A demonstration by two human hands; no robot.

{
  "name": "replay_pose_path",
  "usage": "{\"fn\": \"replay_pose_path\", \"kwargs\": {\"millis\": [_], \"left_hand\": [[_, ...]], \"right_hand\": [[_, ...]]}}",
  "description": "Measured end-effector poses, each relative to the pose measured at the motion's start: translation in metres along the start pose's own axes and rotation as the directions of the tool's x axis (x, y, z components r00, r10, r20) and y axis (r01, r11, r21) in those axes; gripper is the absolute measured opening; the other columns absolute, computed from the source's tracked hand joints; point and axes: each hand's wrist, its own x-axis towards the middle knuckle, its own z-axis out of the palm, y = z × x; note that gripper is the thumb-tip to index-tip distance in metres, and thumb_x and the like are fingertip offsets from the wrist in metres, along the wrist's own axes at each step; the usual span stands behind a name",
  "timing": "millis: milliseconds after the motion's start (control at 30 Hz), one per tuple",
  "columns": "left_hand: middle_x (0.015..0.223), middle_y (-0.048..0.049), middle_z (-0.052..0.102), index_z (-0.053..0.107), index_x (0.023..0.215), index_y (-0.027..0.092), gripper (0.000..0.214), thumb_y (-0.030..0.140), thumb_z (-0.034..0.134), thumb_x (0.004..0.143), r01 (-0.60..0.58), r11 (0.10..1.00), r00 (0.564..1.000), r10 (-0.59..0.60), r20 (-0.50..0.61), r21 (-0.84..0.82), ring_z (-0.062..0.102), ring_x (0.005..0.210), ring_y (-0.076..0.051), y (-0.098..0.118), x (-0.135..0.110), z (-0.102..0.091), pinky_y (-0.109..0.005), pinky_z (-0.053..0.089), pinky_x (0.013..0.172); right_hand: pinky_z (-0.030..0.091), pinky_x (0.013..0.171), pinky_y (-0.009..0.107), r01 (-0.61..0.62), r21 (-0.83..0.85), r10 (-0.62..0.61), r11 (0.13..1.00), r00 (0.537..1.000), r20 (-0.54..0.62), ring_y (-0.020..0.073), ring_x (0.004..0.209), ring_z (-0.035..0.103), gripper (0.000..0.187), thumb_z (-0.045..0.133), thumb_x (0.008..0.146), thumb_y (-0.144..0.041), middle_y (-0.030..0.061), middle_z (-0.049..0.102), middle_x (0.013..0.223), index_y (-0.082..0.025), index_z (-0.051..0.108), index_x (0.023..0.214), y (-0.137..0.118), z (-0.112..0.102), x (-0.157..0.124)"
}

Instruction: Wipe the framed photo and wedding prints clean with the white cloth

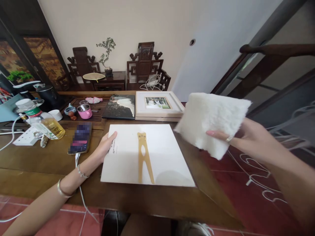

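A white board point(159, 157) lies flat on the wooden table point(44, 164) with a tan wooden stand piece point(144, 157) along its middle. My left hand point(104, 147) rests on the board's left edge, thumb on top and fingers curled under the edge, gripping it. My right hand point(242, 139) is raised off the table's right side, pinching a fluffy white cloth point(213, 119) held up in the air above the board's far right corner.
A phone point(80, 137) on a cable lies left of the board. Further left are a bottle of yellow liquid point(48, 126) and a power strip point(26, 136). A framed photo point(158, 103), a dark album point(120, 106) and a pink cup point(85, 112) sit behind.
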Motion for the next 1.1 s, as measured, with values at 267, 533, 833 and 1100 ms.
{"fn": "replay_pose_path", "kwargs": {"millis": [267,533,833,1100], "left_hand": [[0.088,-0.0061,0.073,0.062,0.106,0.013,0.024,0.027,0.059,0.087,0.028,0.998,0.999,-0.029,0.013,0.06,0.066,0.066,-0.015,-0.003,0.004,-0.004,-0.023,0.05,0.06],[0.092,-0.0074,0.073,0.062,0.104,0.013,0.032,0.032,0.068,0.079,-0.02,0.996,1.0,0.019,0.008,0.086,0.067,0.074,-0.018,-0.008,0.009,-0.004,-0.026,0.051,0.066],[0.108,-0.0126,0.069,0.062,0.104,0.012,0.052,0.04,0.078,0.063,-0.141,0.88,0.99,0.111,0.091,0.453,0.066,0.09,-0.026,-0.006,0.019,-0.016,-0.031,0.051,0.072],[0.061,-0.0039,0.059,0.059,0.062,0.019,0.041,0.057,0.074,0.062,-0.36,0.4,0.858,0.497,0.13,0.843,0.056,0.062,-0.022,-0.005,0.022,-0.024,-0.029,0.038,0.061]], "right_hand": [[0.033,0.047,0.03,0.584,-0.731,-0.585,0.354,0.748,0.314,0.026,0.064,0.053,0.016,0.055,0.063,-0.006,0.0057,0.054,0.05,-0.02,0.059,0.07,0.017,0.013,-0.014],[0.049,0.065,0.039,0.828,-0.526,-0.611,0.193,0.521,0.596,0.0265,0.082,0.055,0.033,0.053,0.068,0.007,0.0043,0.052,0.139,-0.019,0.069,0.08,0.004,0.07,-0.049],[0.032,0.102,0.066,0.796,-0.347,-0.516,0.496,0.591,0.619,0.0388,0.137,0.029,0.061,0.043,0.056,0.008,0.0108,0.041,0.146,-0.016,0.067,0.108,0.02,0.092,-0.054],[0.025,0.105,0.068,0.751,-0.249,-0.526,0.612,0.622,0.58,0.0354,0.14,0.02,0.063,0.04,0.056,0.007,0.0102,0.041,0.146,-0.017,0.068,0.108,0.025,0.102,-0.046]]}}
